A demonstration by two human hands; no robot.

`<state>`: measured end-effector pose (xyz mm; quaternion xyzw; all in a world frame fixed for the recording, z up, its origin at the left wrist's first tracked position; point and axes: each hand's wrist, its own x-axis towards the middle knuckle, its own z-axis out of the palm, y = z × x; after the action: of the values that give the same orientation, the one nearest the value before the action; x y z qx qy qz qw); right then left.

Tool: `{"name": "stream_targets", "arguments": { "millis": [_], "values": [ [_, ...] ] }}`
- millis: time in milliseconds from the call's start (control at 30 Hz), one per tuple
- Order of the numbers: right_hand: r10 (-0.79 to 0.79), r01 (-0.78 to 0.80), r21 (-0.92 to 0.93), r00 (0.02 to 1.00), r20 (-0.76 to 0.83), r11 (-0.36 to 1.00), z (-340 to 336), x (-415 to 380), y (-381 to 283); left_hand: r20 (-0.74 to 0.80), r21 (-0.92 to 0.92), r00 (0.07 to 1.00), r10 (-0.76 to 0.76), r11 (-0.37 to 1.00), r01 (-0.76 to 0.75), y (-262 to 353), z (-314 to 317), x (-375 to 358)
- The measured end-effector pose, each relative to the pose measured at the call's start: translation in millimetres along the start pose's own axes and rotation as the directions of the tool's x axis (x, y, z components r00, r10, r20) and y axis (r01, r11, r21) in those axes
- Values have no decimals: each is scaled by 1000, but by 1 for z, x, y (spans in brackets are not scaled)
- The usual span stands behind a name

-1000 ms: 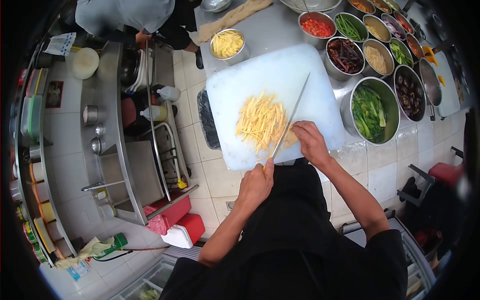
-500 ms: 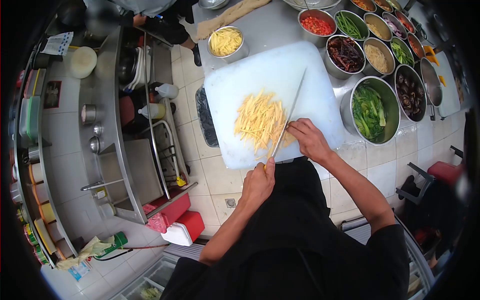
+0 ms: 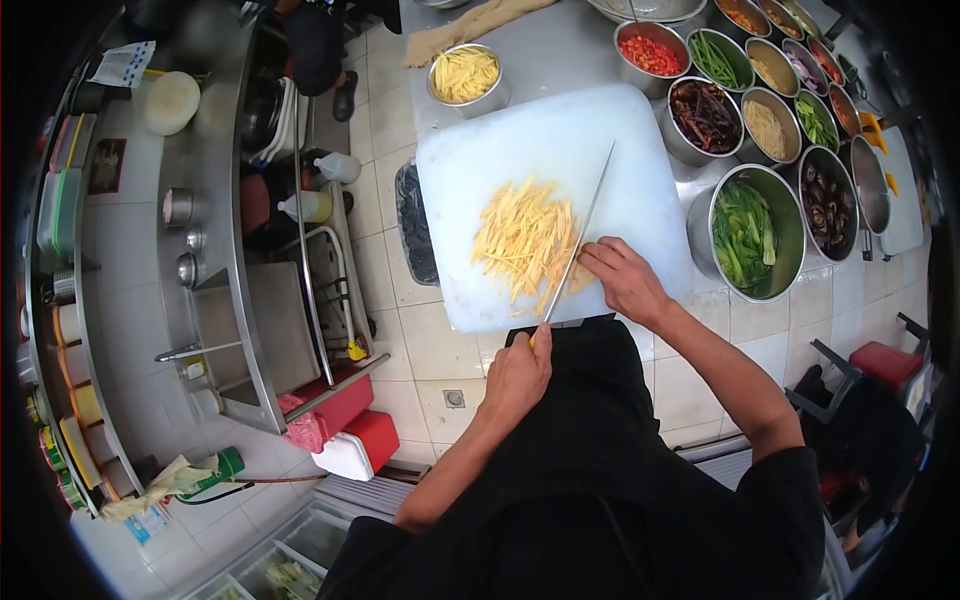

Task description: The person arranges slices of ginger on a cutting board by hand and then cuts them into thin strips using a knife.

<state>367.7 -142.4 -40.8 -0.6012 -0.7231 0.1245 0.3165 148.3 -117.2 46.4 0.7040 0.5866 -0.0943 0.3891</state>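
Observation:
My left hand (image 3: 519, 375) is wrapped round the handle of a long kitchen knife (image 3: 590, 215). Its blade points away from me, edge down near the white cutting board (image 3: 640, 130). Along the blade's left side lies a loose heap of pale yellow strips (image 3: 523, 232), cut thin. My right hand (image 3: 628, 278) is closed, with its bent fingertips pressed onto a small stack of pale yellow slices (image 3: 579, 277) just right of the blade. The fingers partly cover that stack.
Metal pots of chopped red peppers (image 3: 650, 52), dried chillies (image 3: 706, 115) and leafy greens (image 3: 743, 232) stand right of the board. A bowl of yellow strips (image 3: 466, 76) sits behind it. A steel shelf unit (image 3: 250, 300) is at left; a person's shoe (image 3: 345, 97) shows beyond.
The whole view has shifted slightly. The other person's foot at the top has moved left. Both my hands and the knife keep almost the same places on the board.

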Motion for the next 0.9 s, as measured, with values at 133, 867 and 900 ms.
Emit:
{"name": "stream_targets", "arguments": {
  "millis": [133, 867, 900],
  "values": [
    [-13, 14, 15, 1000, -18, 1000, -2, 3, 0, -40, 3, 999, 35, 999, -34, -8, 19, 16],
    [8, 1, 107, 996, -85, 994, 9, -3, 6, -109, -25, 989, 96, 995, -99, 21, 11, 39],
    [18, -6, 108, 994, -109, 994, 8, -1, 4, -90, -35, 990, 104, 994, -108, 10, 17, 35]
  ]
}}
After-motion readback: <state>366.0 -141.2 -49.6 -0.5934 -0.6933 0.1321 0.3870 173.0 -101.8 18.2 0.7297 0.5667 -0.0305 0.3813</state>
